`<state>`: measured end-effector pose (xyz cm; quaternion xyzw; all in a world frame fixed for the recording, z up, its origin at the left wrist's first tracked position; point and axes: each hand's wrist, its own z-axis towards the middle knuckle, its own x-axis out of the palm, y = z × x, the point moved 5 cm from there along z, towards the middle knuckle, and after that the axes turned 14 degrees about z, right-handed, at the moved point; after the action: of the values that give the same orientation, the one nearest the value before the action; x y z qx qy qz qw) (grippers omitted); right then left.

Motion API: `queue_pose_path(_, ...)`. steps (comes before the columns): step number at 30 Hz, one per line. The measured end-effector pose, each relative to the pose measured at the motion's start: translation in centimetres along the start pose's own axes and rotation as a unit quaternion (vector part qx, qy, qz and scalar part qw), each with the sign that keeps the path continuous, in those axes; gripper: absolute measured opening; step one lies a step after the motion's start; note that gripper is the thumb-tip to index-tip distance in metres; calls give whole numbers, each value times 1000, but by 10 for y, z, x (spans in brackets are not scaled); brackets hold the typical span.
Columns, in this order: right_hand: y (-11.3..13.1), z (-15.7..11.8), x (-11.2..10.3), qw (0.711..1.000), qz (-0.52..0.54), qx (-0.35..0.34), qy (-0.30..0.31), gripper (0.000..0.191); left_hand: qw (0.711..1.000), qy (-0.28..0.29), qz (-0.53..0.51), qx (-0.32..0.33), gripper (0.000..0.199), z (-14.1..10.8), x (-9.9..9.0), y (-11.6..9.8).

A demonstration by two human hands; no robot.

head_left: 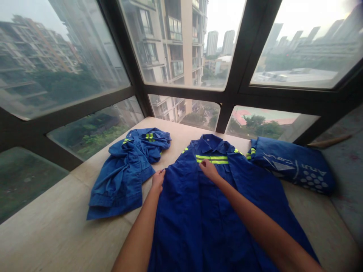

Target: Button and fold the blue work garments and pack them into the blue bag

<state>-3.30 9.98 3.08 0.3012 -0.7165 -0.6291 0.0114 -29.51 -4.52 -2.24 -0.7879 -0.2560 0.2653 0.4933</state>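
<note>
A dark blue jacket (211, 204) with yellow-green reflective stripes lies spread front up, its collar toward the window. My left hand (159, 180) is closed at the jacket's left edge, its fingers pinched on the blue cloth of the sleeve. Over the chest, at the left part of the stripe, my right hand (208, 169) is closed with its fingers curled; what is between them, if anything, is too small to make out.
A crumpled blue garment (121, 177) with reflective strips lies at the left. At the right sits a folded blue bundle (295, 164) with white print. Dark-framed windows (181, 90) border the pale stone ledge (51, 226).
</note>
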Motion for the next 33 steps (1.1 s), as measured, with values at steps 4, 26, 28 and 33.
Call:
queue_pose_path(4, 17, 87, 21, 999, 9, 6, -45, 50, 1000, -20, -4, 13, 27, 1, -3, 3)
queue_pose_path(26, -13, -12, -2, 990, 85, -105, -26, 39, 997, 24, 63, -27, 26, -5, -14, -10)
queue_pose_path(28, -28, -72, 2, 986, 94, -140, -13, 41, 994, 1, 110, -11, 33, -8, -19, -18)
queue_pose_path(33, -83, -213, 68, 971, 53, -228, 50, 46, 960, -117, 242, 75, 44, -28, -32, -52)
